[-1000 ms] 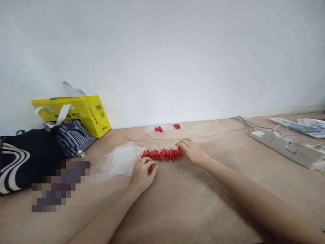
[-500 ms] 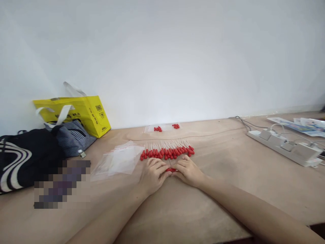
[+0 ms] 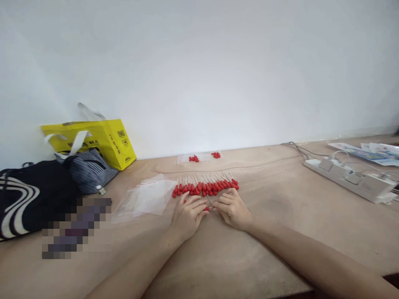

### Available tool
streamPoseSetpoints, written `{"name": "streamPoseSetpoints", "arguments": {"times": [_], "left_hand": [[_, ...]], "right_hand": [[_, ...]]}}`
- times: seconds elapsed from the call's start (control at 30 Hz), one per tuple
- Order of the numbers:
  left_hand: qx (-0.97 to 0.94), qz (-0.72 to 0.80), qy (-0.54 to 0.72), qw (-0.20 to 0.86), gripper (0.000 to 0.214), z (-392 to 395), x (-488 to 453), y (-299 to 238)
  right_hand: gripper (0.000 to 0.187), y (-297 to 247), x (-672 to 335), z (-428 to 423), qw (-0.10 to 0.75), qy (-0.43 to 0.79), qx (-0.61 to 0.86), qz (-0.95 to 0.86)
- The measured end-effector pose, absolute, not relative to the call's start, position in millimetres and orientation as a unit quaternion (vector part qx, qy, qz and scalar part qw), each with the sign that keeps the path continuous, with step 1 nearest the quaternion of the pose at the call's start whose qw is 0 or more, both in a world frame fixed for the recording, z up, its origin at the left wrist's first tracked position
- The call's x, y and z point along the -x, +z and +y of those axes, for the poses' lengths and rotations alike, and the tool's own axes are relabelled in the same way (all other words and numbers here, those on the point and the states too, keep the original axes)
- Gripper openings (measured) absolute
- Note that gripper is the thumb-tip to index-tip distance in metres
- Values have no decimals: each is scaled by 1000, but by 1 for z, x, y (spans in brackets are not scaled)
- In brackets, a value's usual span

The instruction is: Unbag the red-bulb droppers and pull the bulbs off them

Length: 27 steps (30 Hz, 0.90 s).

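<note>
Pinching a red tip (image 3: 206, 209) in the closed fingers of my left hand (image 3: 188, 211), I have my right hand (image 3: 232, 209) just beside it, fingers bunched; whether they grip anything, I cannot tell. A thin pale stick (image 3: 210, 200) shows between my hands, mid-worktop (image 3: 274, 199). Beyond, the row of red-tipped sticks (image 3: 205, 187) looks finished, red ends towards the near edge; this piece seems not yet added. The clear bags (image 3: 149, 197) lie flat, apparently unfilled. Near the worktop's far edge, a clear packet (image 3: 205, 157) bears two red clusters.
</note>
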State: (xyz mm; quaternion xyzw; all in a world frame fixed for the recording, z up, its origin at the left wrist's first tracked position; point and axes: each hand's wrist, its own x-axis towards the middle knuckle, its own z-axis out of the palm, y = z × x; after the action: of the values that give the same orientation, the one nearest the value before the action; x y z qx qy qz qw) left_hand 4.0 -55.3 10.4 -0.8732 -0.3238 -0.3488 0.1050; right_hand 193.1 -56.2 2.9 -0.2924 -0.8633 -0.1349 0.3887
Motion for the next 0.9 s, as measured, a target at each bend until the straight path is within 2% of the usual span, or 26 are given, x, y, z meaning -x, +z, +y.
{"name": "streamPoseSetpoints", "arguments": {"times": [0.27, 0.9], "left_hand": [[880, -323, -330, 116, 14, -61, 0, 13], [884, -296, -345, 110, 19, -64, 0, 13]], "right_hand": [[25, 4, -195, -58, 403, -125, 271, -865], [25, 1, -196, -60, 370, -75, 296, -878]]}}
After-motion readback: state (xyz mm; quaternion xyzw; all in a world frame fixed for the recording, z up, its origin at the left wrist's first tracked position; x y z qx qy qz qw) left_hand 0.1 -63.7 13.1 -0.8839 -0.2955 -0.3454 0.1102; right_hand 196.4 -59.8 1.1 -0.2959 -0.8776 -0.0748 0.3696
